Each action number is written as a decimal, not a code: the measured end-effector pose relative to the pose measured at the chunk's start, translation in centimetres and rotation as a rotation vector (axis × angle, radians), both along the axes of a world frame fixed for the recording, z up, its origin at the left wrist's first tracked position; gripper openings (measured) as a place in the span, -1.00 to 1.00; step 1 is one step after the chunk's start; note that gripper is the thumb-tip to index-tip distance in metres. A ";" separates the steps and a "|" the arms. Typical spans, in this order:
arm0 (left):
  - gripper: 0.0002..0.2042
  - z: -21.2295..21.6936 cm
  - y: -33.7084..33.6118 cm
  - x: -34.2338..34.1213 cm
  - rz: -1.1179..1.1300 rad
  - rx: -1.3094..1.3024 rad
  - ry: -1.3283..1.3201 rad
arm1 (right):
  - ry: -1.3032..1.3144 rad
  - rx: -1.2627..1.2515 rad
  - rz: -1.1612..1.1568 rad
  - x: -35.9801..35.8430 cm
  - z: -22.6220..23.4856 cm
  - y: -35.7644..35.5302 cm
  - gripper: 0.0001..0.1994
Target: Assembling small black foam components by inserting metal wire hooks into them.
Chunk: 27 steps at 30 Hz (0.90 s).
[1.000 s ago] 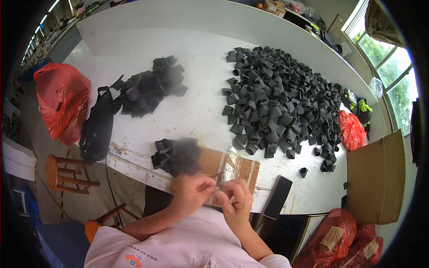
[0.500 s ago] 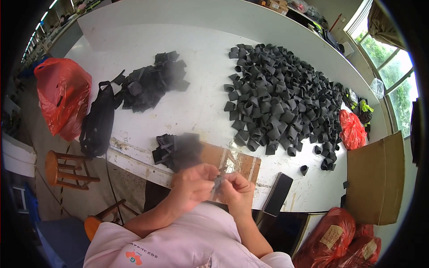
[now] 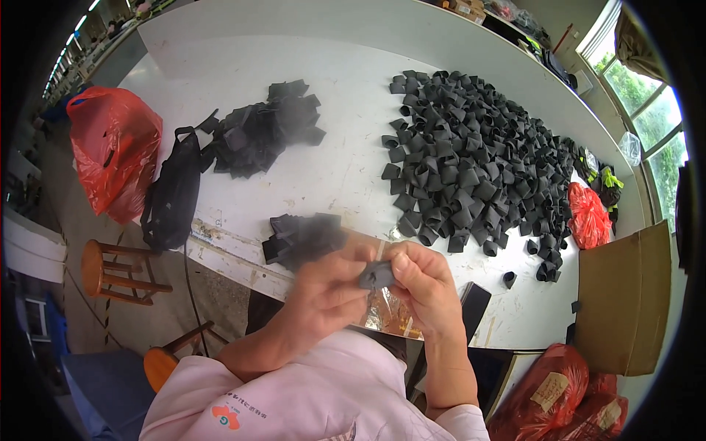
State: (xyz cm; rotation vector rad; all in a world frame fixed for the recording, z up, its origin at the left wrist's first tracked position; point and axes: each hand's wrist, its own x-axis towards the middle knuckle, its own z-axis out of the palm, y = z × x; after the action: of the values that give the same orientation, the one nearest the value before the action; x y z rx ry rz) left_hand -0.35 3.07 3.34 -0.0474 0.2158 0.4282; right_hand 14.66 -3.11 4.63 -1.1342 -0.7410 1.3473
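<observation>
Between my hands, above the near edge of the white table, is a small dark grey piece of fabric (image 3: 376, 276), bent into a loop. My left hand (image 3: 322, 294) pinches its left side with closed fingers. On its right side, the thumb and fingers of my right hand (image 3: 432, 283) grip it. Beneath the hands lies a brown board (image 3: 390, 314) with shiny tape on it, partly covered by them. Just beyond my left hand is a small heap of flat dark fabric pieces (image 3: 303, 239), somewhat blurred.
Folded black loops (image 3: 478, 165) form a large pile on the right. More flat pieces (image 3: 254, 136) lie at the far left, beside a black bag (image 3: 173, 195) and a red plastic bag (image 3: 118, 154). A phone (image 3: 474, 309), cardboard (image 3: 625, 294) and red sacks (image 3: 544, 389) stand rightward; a stool (image 3: 125, 272) stands left.
Both hands have risen a little and moved right, and the fabric piece now shows more clearly as a loop between them. The whole view has shifted slightly.
</observation>
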 end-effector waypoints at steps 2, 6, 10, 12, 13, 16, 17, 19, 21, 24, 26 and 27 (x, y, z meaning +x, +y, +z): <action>-0.86 -2.3 0.6 0.4 0.025 0.095 0.205 | 0.120 -0.117 0.085 0.6 -3.1 0.4 -0.72; -0.88 -2.8 -0.8 0.7 0.135 0.552 0.460 | -0.062 -0.005 0.012 0.2 -4.0 -0.2 -0.71; -0.75 -1.4 0.4 1.6 0.694 1.755 0.866 | -0.642 0.131 -0.157 0.1 -4.1 -0.7 -0.73; -0.76 -0.5 0.8 1.5 0.606 1.758 0.799 | -0.848 0.339 -0.368 -0.3 -3.1 -1.2 -0.69; -0.81 -0.5 1.1 1.5 0.560 1.815 0.727 | -0.927 0.354 -0.347 -0.7 -2.3 -1.5 -0.63; -0.94 -0.6 0.2 1.6 0.479 1.719 0.713 | -1.065 0.448 -0.336 -1.6 -2.3 -1.6 -0.60; -0.96 -1.1 -0.2 1.5 0.517 1.465 0.639 | -1.076 0.447 -0.324 -1.8 -2.1 -1.6 -0.61; -0.95 -1.3 -0.5 1.6 0.561 1.078 0.536 | -1.014 0.433 -0.318 -1.9 -1.6 -1.4 -0.62; -0.93 -1.0 -0.6 1.5 0.545 0.912 0.447 | -0.947 0.424 -0.306 -1.9 -1.1 -1.3 -0.64; -0.90 -1.7 -0.2 1.1 0.508 0.728 0.307 | -0.851 0.414 -0.316 -1.9 -0.9 -1.1 -0.72; -0.91 -2.1 -0.2 0.8 0.504 0.737 0.328 | -0.983 0.450 -0.335 -1.5 -1.1 -1.0 -0.82; -0.91 -2.1 -0.3 0.7 0.504 0.734 0.329 | -0.983 0.447 -0.333 -1.3 -1.2 -1.0 -0.82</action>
State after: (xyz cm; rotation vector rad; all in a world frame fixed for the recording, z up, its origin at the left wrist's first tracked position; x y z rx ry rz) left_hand 0.37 2.73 1.24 0.7065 0.3603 0.9977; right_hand 13.34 -4.15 3.39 -1.4425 -1.3866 0.2439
